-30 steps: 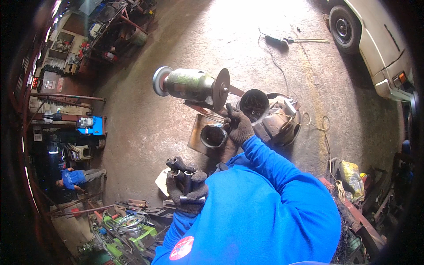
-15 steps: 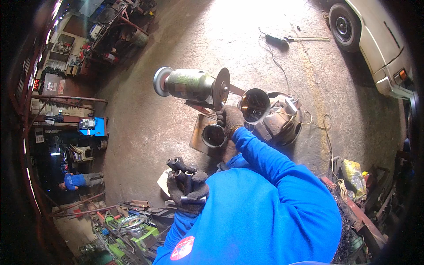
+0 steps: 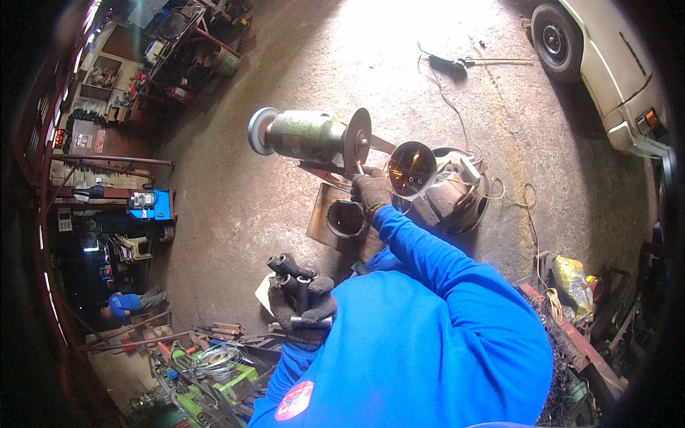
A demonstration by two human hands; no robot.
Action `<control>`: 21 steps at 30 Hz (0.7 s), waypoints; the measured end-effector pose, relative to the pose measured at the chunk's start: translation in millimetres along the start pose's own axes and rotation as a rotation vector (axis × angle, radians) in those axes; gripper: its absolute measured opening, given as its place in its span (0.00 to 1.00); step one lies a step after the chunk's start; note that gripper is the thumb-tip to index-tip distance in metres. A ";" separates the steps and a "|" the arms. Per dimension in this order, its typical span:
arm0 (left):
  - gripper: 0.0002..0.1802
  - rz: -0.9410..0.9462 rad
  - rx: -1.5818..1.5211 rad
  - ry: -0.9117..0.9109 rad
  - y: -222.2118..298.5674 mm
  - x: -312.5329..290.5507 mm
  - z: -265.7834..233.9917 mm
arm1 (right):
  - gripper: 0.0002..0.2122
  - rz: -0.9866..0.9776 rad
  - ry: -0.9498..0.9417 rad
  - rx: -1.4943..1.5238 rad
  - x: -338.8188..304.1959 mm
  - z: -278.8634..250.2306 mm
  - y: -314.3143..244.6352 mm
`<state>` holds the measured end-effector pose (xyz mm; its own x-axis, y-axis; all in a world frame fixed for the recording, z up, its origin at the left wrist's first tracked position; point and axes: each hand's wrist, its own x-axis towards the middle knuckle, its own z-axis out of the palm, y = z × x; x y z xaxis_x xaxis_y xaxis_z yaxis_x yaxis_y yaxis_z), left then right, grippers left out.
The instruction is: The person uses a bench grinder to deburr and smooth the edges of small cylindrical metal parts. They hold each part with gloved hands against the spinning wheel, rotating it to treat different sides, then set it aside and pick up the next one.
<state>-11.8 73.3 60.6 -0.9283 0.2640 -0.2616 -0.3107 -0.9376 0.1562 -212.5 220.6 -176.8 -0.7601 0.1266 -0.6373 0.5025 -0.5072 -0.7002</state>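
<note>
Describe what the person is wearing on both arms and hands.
Both arms are covered by long, bright blue sleeves of one top. A round red and white badge sits on the left sleeve near the shoulder. The left hand and the right hand each wear a dark grey knitted work glove, grimy, with a ribbed cuff.

Small metal piece (image 3: 359,170) at grinding disc (image 3: 356,138): too small to identify, mostly covered by gloved right hand (image 3: 370,191). Left hand (image 3: 305,308) grips dark tubes (image 3: 287,269) (count unclear). Car (image 3: 606,57) cut by edge. Distant person (image 3: 127,302) in shadow, blurred.
</note>
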 end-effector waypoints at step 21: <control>0.24 0.006 0.007 -0.116 -6.7 6.9 2.6 | 0.25 -0.051 -0.234 0.499 -22.5 -41.5 -1.6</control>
<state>-16.6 82.0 60.2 -0.9474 0.2834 -0.1485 -0.3062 -0.9377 0.1641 -179.2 253.9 -174.7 -0.8786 -0.0023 -0.4776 0.2493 -0.8552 -0.4545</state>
